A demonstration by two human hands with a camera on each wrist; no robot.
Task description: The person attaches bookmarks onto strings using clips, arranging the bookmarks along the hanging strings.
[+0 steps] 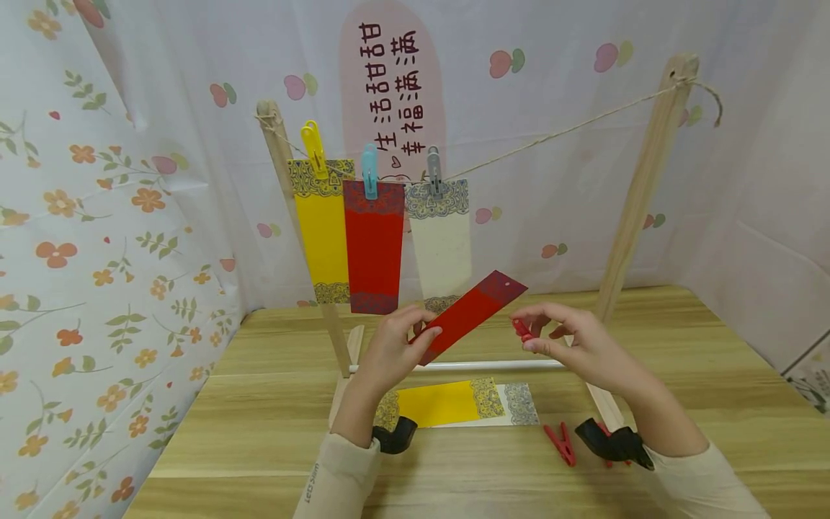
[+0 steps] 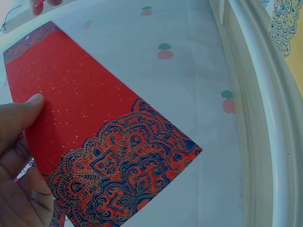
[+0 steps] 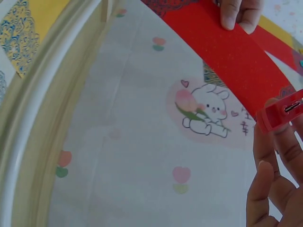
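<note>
My left hand (image 1: 397, 344) pinches a red card (image 1: 472, 314) with patterned ends by its lower part, the card tilted up to the right. A small hole shows at its raised end. In my right hand (image 1: 579, 344) a red clothespin (image 1: 522, 330) is held between thumb and fingers, just right of the card's raised end. Behind, a twine line (image 1: 558, 134) carries three hanging cards: a yellow card (image 1: 324, 231) under a yellow clothespin (image 1: 314, 149), a red hanging card (image 1: 374, 249) under a blue clothespin (image 1: 369, 171), and a cream card (image 1: 441, 241) under a grey clothespin (image 1: 434, 173).
Two wooden posts (image 1: 638, 194) hold the twine, with a white rod (image 1: 486, 366) low between them. On the wooden table (image 1: 214, 440) lie a yellow card (image 1: 434, 404) partly over a white card (image 1: 521, 405). A loose red clothespin (image 1: 561, 445) lies near my right wrist.
</note>
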